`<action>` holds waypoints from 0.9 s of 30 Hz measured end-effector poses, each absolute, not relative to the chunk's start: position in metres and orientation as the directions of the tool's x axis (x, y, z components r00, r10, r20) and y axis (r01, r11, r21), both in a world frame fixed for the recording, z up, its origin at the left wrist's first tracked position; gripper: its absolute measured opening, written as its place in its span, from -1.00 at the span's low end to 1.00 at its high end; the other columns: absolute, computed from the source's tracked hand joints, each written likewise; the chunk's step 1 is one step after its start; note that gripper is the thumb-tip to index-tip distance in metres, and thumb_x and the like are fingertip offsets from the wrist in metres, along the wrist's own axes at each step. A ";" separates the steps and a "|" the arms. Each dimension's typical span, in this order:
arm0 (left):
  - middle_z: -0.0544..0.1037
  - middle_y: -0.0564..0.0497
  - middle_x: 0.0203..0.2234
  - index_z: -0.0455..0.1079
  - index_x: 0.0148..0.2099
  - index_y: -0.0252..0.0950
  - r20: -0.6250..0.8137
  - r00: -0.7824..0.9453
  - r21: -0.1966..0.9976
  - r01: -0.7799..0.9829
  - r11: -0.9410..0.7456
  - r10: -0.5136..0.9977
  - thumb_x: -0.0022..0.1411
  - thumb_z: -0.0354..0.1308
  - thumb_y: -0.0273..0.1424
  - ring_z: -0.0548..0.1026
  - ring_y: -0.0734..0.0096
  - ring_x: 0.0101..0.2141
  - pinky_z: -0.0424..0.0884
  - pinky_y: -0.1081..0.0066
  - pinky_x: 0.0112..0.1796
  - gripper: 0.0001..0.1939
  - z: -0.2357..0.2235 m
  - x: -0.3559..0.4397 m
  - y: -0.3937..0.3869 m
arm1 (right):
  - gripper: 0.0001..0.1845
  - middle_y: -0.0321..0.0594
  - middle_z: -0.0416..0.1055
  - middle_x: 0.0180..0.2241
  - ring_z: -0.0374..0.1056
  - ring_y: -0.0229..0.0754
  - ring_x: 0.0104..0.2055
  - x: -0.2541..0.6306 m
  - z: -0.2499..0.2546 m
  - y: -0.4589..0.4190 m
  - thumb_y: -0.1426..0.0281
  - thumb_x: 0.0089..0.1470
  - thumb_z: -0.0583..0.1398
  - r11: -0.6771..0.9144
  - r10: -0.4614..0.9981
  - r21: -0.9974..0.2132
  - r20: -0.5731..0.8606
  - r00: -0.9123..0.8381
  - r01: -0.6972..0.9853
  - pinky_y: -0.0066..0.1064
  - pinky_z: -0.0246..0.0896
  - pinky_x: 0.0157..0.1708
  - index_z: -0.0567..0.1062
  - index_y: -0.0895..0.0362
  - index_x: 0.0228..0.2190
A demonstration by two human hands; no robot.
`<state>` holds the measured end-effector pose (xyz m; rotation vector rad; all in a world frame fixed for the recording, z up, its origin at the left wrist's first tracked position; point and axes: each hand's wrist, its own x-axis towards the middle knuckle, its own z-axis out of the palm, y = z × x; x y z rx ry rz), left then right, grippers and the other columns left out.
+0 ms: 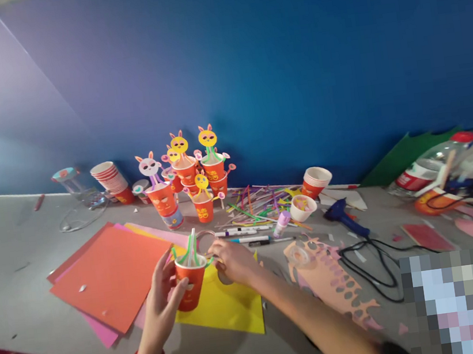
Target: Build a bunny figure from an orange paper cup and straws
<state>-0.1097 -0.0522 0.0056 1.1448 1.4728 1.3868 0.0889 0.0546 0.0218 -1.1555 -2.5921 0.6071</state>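
My left hand (165, 294) is wrapped round a red paper cup (192, 293), thumb across its front. Green and white straws (192, 249) rise out of the cup, and a green straw juts from each side. At the right side, the bent fingers of my right hand (233, 260) pinch the end of the green straw there; any small piece between the fingertips is hidden. Beneath the hands lies a yellow paper sheet (236, 310). Behind the cup stand several finished red cups (204, 209) with rabbit-eared paper faces on straws.
Orange and pink sheets (110, 275) lie on the left. Loose straws (257, 203), markers (244, 232) and a glue stick (282, 224) sit behind. Rightward are a blue glue gun (346, 217) with its cord, cut-out paper scraps (328, 281) and a bottle (431, 169). Stacked cups (110, 179) stand back left.
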 end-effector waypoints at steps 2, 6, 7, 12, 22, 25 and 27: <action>0.31 -0.17 0.31 0.08 0.39 -0.11 0.028 -0.274 0.999 0.039 -0.018 0.961 0.24 0.24 -0.07 0.46 -0.05 0.14 0.59 0.28 -0.09 -0.23 0.003 -0.110 -0.053 | -0.78 -0.21 0.52 -0.04 0.49 -0.20 -0.17 0.113 0.029 0.045 0.43 0.17 0.26 0.580 0.773 -0.511 0.098 -0.627 0.635 -0.49 0.28 -0.19 0.55 0.06 -0.11; 0.38 -0.16 0.27 0.12 0.39 -0.11 -0.026 -0.154 1.000 -0.003 0.026 0.988 0.17 0.30 -0.04 0.41 -0.19 0.19 0.60 0.15 -0.04 -0.18 -0.008 -0.103 -0.051 | -0.89 -0.34 0.59 -0.27 0.50 -0.27 -0.30 0.183 0.040 0.020 0.37 0.25 0.21 0.492 0.858 -0.565 0.184 -0.480 0.662 -0.54 0.29 -0.27 0.58 0.02 -0.26; 0.43 -0.17 0.24 0.13 0.38 -0.13 -0.038 -0.099 0.999 0.005 0.038 0.994 0.15 0.31 -0.04 0.45 -0.20 0.16 0.60 0.13 -0.04 -0.16 -0.010 -0.098 -0.050 | -0.84 -0.33 0.59 -0.32 0.50 -0.24 -0.32 0.203 0.041 0.015 0.37 0.27 0.18 0.456 0.884 -0.571 0.205 -0.420 0.682 -0.52 0.29 -0.28 0.57 0.02 -0.30; 0.40 -0.25 0.23 0.15 0.35 -0.20 0.054 0.039 0.988 0.142 -0.059 0.998 0.23 0.27 -0.10 0.44 -0.11 0.17 0.46 0.12 0.11 -0.26 -0.017 -0.066 -0.040 | -0.70 -0.19 0.54 -0.45 0.45 -0.12 -0.47 0.277 0.032 0.020 0.18 0.29 0.10 0.218 0.950 -0.608 0.311 -0.024 0.763 -0.39 0.30 -0.45 0.49 0.10 -0.34; 0.31 -0.22 0.26 0.01 0.39 -0.11 0.274 0.024 0.868 0.424 -0.258 0.962 0.29 0.23 -0.27 0.32 -0.05 0.26 0.35 0.00 0.19 -0.28 -0.026 -0.058 -0.045 | -0.72 -0.05 0.60 -0.29 0.54 0.05 -0.22 0.243 0.007 0.090 0.18 0.08 0.22 0.250 0.957 -0.702 0.284 -0.059 0.667 -0.22 0.39 -0.21 0.51 0.13 -0.28; 0.24 -0.26 0.31 -0.18 0.46 -0.08 0.290 0.036 0.890 0.356 -0.283 0.956 0.23 0.30 -0.23 0.29 -0.10 0.27 0.36 -0.03 0.17 -0.07 -0.014 -0.059 -0.047 | -0.68 -0.03 0.61 -0.23 0.54 0.07 -0.14 0.238 0.018 0.084 0.15 0.17 0.16 0.276 0.955 -0.741 0.284 -0.086 0.612 -0.22 0.39 -0.17 0.49 0.12 -0.20; 0.17 -0.25 0.35 -0.22 0.47 -0.06 0.323 0.035 0.900 0.296 -0.319 0.946 0.27 0.26 -0.18 0.25 -0.11 0.30 0.32 -0.07 0.20 -0.08 -0.003 -0.062 -0.050 | -0.65 -0.05 0.60 -0.18 0.53 0.03 -0.10 0.239 0.032 0.069 0.11 0.21 0.14 0.303 0.952 -0.770 0.277 -0.133 0.562 -0.27 0.40 -0.14 0.47 0.10 -0.13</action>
